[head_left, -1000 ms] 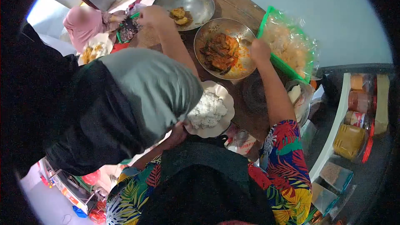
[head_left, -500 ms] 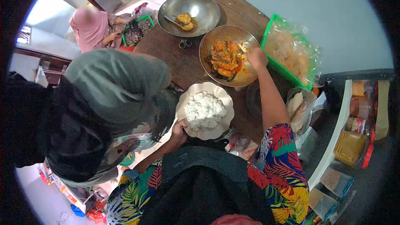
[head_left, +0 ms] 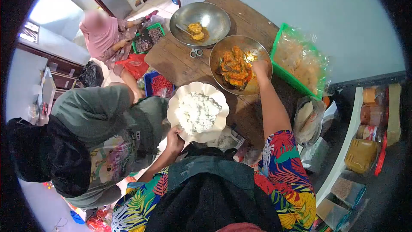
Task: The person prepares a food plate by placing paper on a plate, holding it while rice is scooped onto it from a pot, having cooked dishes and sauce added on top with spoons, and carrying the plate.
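My left hand (head_left: 174,141) is closed on the near-left edge of a cream plate with a scalloped rim (head_left: 174,103). White rice (head_left: 198,112) is heaped on the plate. My right hand (head_left: 260,67) reaches into the right side of a metal wok (head_left: 254,87), fingers closed around what looks like a spoon (head_left: 250,56), mostly hidden by the hand and glare. Orange-red sauced food (head_left: 234,69) lies in the wok beside it. Behind stands a second wok (head_left: 218,17) with yellowish food (head_left: 196,30) and a spoon inside. Scissors (head_left: 196,53) lie near both woks.
The woks stand on a wooden table (head_left: 171,62). At its right is a green crate (head_left: 280,38) with bagged food. A person in a grey-green shirt (head_left: 98,107) is close on my left; another in pink (head_left: 102,36) sits farther back. Shelves with containers (head_left: 362,154) line the right.
The plate has shifted left with my left hand. My right hand sits slightly lower in the view, still in the wok. The person in the grey-green shirt has moved left, uncovering a blue basket.
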A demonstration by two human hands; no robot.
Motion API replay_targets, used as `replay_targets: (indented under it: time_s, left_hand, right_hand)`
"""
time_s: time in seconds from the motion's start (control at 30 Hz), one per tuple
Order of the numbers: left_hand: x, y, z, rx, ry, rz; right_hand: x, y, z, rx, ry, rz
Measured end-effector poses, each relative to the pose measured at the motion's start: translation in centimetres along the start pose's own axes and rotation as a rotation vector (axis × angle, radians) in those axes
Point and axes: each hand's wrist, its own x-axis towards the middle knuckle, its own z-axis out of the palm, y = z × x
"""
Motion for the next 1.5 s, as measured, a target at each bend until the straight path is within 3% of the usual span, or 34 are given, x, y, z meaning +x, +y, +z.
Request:
replay_targets:
  time_s: [0.13, 0.2, 0.23, 0.33, 0.5, 0.6, 0.73, 0.83, 0.9, 0.93, 1.0, 1.17, 1.27, 1.33, 1.47, 1.5]
  left_hand:
    - [-1.0, 0.6, 1.2, -0.082, -0.015, 0.033]
    - [-1.2, 0.6, 1.8, -0.085, -0.064, 0.074]
    - [-1.3, 0.5, 2.3, -0.083, -0.05, 0.093]
    - [-1.2, -0.2, 2.5, -0.097, -0.08, 0.116]
    - [-1.0, 0.3, 5.5, -0.077, -0.178, 0.148]
    - [1.4, -0.1, 5.6, -0.065, -0.15, 0.164]
    - [3.4, -1.3, 6.6, -0.018, -0.246, 0.181]
    - [4.4, -2.0, 7.5, -0.014, -0.271, 0.174]
    - [4.2, -2.4, 8.1, -0.049, -0.267, 0.138]
    - [4.0, -2.3, 8.0, -0.053, -0.268, 0.132]
    - [3.8, -2.2, 8.2, -0.025, -0.256, 0.159]
    - [2.9, -1.6, 9.1, -0.082, -0.265, 0.146]
    - [2.2, -1.5, 9.4, -0.117, -0.28, 0.181]
    - [1.9, -1.9, 9.7, -0.103, -0.291, 0.24]
    - [2.4, -0.1, 7.6, -0.14, -0.208, 0.269]
    - [2.8, 0.7, 6.6, -0.151, -0.245, 0.325]
  right_hand:
    - [0.8, 1.7, 0.8, 0.056, 0.059, -0.002]
    - [-1.1, 0.6, -1.0, 0.214, 0.017, 0.157]
    - [-1.0, 0.9, -0.9, 0.222, 0.021, 0.141]
    - [0.7, 4.4, 0.9, 0.352, 0.138, 0.066]
    - [1.1, 6.1, -1.1, 0.485, 0.067, -0.369]
    - [-5.8, 1.5, -6.9, 0.571, -0.016, -0.286]
    - [-10.7, 0.0, -9.7, 0.517, -0.077, -0.4]
    - [-15.0, -1.6, -10.9, 0.243, -0.157, -0.432]
    - [-17.3, -1.5, -10.6, 0.061, 0.175, -0.872]
    - [-18.4, -2.0, -10.5, 0.055, 0.174, -0.869]
    - [-19.8, -2.7, -11.2, -0.077, 0.366, -0.951]
    - [-17.4, -1.2, -10.9, 0.016, 0.385, -0.924]
    - [-14.7, 0.9, -10.8, 0.274, 0.258, -0.904]
    - [-13.2, 1.8, -12.1, 0.334, -0.036, -0.568]
    - [-11.2, 2.0, -12.2, 0.169, 0.053, -0.461]
    - [-11.2, 1.6, -11.8, -0.012, 0.142, -0.482]
